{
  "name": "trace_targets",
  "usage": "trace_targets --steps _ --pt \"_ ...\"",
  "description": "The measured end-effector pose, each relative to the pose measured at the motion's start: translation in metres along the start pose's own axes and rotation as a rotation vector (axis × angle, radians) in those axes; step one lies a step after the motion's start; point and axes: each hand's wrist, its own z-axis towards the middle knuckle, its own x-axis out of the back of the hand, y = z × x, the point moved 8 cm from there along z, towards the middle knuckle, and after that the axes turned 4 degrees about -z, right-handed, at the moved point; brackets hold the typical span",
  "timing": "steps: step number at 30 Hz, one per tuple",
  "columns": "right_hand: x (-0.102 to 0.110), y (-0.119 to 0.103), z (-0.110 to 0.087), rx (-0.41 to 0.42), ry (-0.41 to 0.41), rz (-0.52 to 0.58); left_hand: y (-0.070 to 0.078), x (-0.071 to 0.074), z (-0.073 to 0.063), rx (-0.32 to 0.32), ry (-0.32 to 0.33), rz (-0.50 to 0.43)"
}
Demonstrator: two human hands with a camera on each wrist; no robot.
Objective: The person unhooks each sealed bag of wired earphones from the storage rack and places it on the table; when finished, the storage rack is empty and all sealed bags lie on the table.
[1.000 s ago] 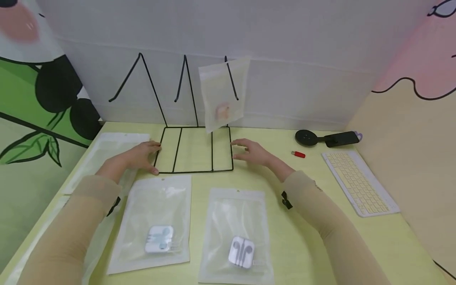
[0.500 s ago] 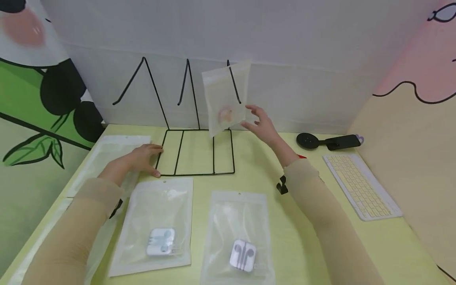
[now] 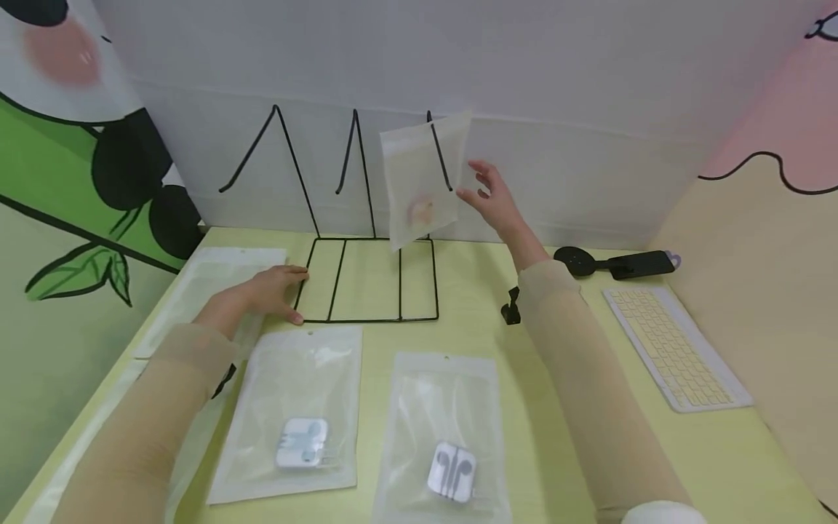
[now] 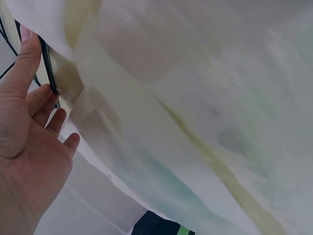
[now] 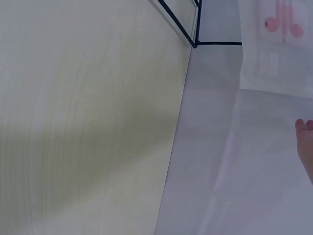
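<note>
A black wire rack [image 3: 366, 321] with three tall hooked arms stands at the back of the table. From its right hook hangs a whitish translucent bag [image 3: 406, 164], with pink earphones [image 5: 283, 24] showing inside in the right wrist view. My left hand [image 3: 271, 291] rests its fingers and thumb against the left side of the rack's base. Just right of the hanging bag, my right hand [image 3: 497, 207] is raised, fingers loosely bent and holding nothing. Two more bags, left [image 3: 288, 386] and right [image 3: 445, 400], lie in front of the rack, each with cased earphones inside.
A white keyboard [image 3: 674, 349] lies on the right of the table. Behind it is a black object with a round head [image 3: 615, 264]. More pale bags [image 3: 216, 280] lie along the left, partly under my left arm. A white cloth wall [image 3: 556, 160] closes the back.
My right hand has left the right side of the rack's base and risen beside the hanging bag, then slightly higher. My left hand stays at the base. The right arm now covers the red stick.
</note>
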Motion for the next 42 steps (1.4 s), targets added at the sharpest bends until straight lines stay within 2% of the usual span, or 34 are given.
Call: trace_targets --steps 5,10,18,21,27,32,42 --pt "-0.004 0.003 0.004 0.019 0.002 0.023 0.003 -0.004 -0.001 0.013 -0.015 -0.021" --pt "-0.007 0.004 0.003 0.034 0.018 0.01 0.004 -0.001 -0.003 0.025 -0.01 -0.013" --pt "-0.012 -0.003 -0.007 0.104 0.104 0.05 -0.001 0.001 -0.001 0.03 -0.019 -0.006" --pt "-0.011 -0.008 -0.012 0.167 0.176 0.007 -0.002 0.002 0.0 0.027 -0.022 -0.008" --pt "-0.002 0.002 -0.012 0.246 0.322 -0.136 -0.002 0.002 0.003 0.028 -0.017 -0.021" --pt "0.005 -0.005 -0.021 0.295 0.373 -0.22 -0.003 0.001 0.004 0.025 -0.013 -0.019" --pt "0.02 -0.033 -0.042 0.491 0.454 -0.375 -0.008 0.0 0.007 0.007 -0.011 0.004"
